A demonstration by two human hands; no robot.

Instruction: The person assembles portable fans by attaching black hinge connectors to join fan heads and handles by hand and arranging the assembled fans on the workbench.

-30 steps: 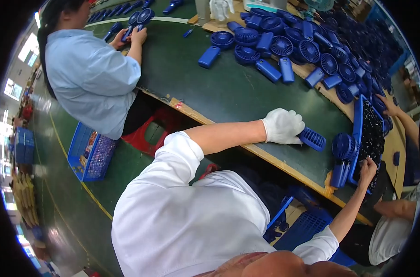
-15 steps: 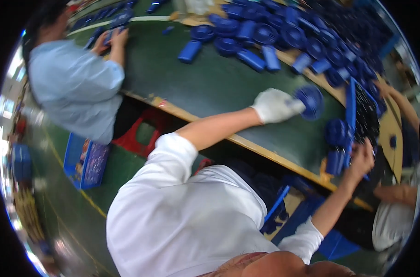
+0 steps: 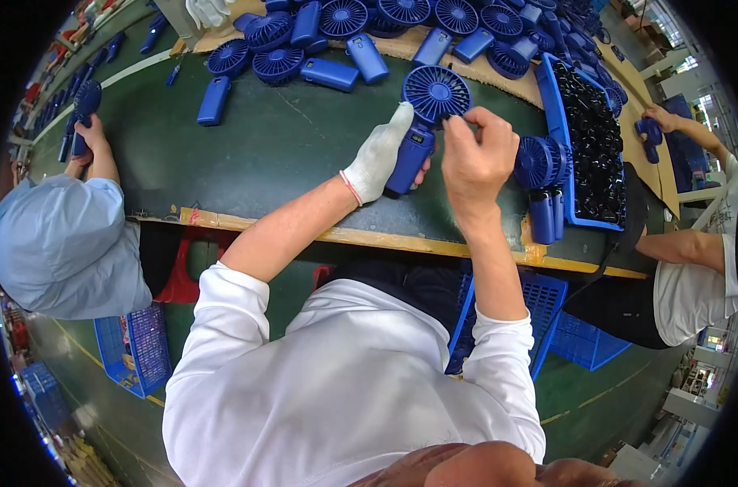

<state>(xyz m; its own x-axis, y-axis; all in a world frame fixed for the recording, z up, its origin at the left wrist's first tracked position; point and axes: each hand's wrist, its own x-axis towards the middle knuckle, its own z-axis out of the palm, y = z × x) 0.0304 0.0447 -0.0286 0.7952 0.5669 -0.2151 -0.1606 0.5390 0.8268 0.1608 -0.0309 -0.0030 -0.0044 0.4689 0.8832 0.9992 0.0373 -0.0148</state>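
My left hand (image 3: 379, 158), in a white glove, grips a blue handheld fan (image 3: 412, 154) by its handle. The fan stands head up over the green table, and a small lit display shows on its handle. My bare right hand (image 3: 481, 154) is closed in a pinch at the lower right rim of the fan's round grille. Something small and dark shows at its fingertips, too little to name. To the right lies a blue tray (image 3: 557, 142) filled with small glossy black parts (image 3: 600, 146). Between it and my right hand sit two blue fans (image 3: 539, 183) side by side.
Many blue fans (image 3: 343, 18) lie heaped on cardboard along the far side. A single fan (image 3: 215, 99) lies apart on the green table (image 3: 255, 154). At left a person in a light blue smock (image 3: 60, 231) handles a fan; at right another person's hand (image 3: 665, 118) holds blue parts.
My right hand has left the black parts in the tray and come to the fan's head. My left hand has drawn the fan nearer and upright. The view has shifted.
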